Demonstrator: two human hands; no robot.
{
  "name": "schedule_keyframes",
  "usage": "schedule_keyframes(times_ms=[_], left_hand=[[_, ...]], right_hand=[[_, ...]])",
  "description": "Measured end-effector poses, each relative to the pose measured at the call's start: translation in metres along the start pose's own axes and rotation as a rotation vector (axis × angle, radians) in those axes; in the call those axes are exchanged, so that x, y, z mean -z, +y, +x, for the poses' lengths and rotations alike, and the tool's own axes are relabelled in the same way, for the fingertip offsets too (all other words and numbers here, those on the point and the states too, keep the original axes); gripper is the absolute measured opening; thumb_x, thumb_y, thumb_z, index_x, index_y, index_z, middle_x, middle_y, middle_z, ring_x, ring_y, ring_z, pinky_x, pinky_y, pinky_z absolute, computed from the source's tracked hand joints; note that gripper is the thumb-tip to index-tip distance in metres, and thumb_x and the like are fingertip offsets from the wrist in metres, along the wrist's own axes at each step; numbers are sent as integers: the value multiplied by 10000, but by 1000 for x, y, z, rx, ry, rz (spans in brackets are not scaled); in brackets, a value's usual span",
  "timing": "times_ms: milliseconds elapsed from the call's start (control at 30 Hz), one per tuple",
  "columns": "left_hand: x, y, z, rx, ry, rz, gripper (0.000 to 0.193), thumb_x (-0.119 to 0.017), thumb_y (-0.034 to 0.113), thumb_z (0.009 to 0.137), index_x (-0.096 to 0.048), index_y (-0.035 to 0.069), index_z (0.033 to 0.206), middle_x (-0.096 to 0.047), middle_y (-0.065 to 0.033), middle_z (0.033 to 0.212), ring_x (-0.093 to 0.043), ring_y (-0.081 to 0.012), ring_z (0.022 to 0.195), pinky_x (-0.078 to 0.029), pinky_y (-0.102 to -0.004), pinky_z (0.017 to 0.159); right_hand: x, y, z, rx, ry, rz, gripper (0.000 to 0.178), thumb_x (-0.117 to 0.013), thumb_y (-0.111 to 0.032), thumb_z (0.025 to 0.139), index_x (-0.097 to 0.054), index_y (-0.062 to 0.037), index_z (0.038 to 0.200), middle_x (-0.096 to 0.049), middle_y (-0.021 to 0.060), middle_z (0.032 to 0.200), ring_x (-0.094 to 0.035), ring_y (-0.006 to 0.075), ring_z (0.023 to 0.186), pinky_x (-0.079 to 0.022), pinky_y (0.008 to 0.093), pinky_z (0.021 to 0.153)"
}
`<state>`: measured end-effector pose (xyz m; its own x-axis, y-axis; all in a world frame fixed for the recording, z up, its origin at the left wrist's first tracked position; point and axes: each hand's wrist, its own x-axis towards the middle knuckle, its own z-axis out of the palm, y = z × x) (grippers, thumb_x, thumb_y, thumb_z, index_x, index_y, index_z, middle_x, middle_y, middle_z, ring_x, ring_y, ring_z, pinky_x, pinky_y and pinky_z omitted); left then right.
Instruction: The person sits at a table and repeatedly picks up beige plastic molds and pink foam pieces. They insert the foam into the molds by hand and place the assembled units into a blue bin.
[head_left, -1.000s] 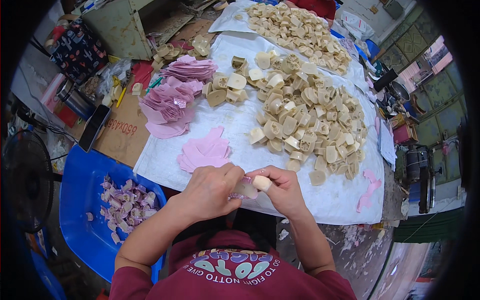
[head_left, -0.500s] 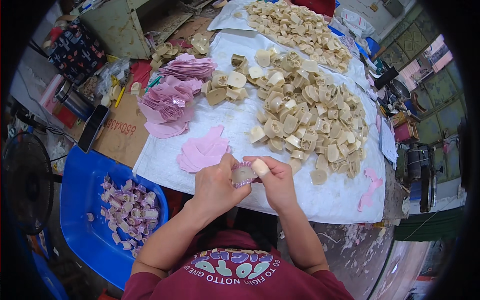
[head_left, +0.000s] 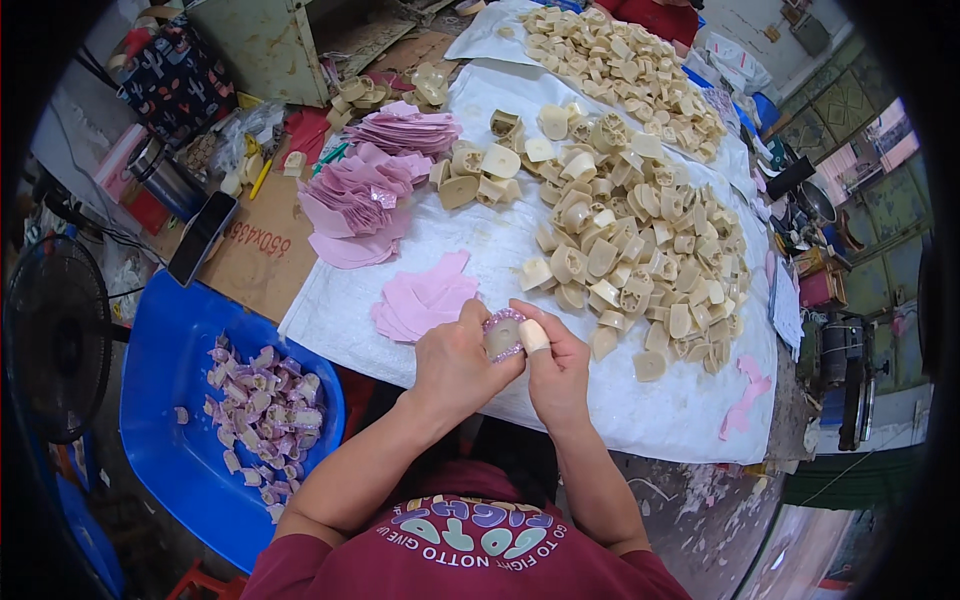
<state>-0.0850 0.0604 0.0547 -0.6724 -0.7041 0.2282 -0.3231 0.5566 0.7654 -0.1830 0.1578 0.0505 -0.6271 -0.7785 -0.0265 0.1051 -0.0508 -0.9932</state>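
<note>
Over the near edge of the white-covered table, both hands close on one small beige shoe heel [head_left: 503,341] with sparkly pink sheeting round its rim. My left hand [head_left: 447,362] grips it from the left, between thumb and fingers. From the right, my right hand [head_left: 558,375] pinches the sheeting at its edge; a pale cover [head_left: 534,336] sits on that thumb. Just beyond the hands lie several loose pink pieces [head_left: 425,298]. Fanned stacks of pink cut pieces [head_left: 362,200] stand farther left. A large heap of bare beige heels [head_left: 640,240] spreads to the right.
Left of the table is a blue basin [head_left: 150,440] with pink-covered heels [head_left: 262,410] in it. A phone [head_left: 203,238], a steel flask [head_left: 165,180] and a fan [head_left: 58,340] are at the left. More heels [head_left: 625,75] cover the far end. A pink scrap [head_left: 746,398] lies right.
The heel has turned between my hands, its flat face now more upright, and the right thumb has slid along its edge. The whole view has shifted slightly.
</note>
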Motion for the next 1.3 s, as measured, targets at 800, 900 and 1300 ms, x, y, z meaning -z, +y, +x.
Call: schedule_keyframes(times_ms=[800, 900, 1300], left_hand=[[8, 5, -22, -99, -61, -696, 409, -631, 6, 871, -551, -11, 1272, -619, -83, 890, -633, -123, 740, -503, -247, 621], [2, -3, -17, 156, -119, -1136, 348, -606, 122, 933, -560, -27, 1244, -646, -95, 950, -634, -119, 749, -509, -241, 654], [90, -88, -36, 442, 360, -1062, 167, -602, 189, 902, -571, 53, 810, -515, -34, 616, -526, -132, 462, -446, -271, 415]], right_hand=[[1, -4, -17, -170, 7, 216, 366, -544, -315, 989, -667, -14, 823, -606, 23, 655, -511, 64, 531, -389, 209, 486], [-7, 2, -24, -208, -13, 218, 357, -545, -309, 988, -650, -30, 791, -573, 10, 619, -472, 55, 493, -354, 208, 447], [-50, 24, -29, -94, -266, -115, 237, -621, -226, 941, -653, 7, 917, -643, 42, 765, -566, 100, 594, -465, 262, 546]])
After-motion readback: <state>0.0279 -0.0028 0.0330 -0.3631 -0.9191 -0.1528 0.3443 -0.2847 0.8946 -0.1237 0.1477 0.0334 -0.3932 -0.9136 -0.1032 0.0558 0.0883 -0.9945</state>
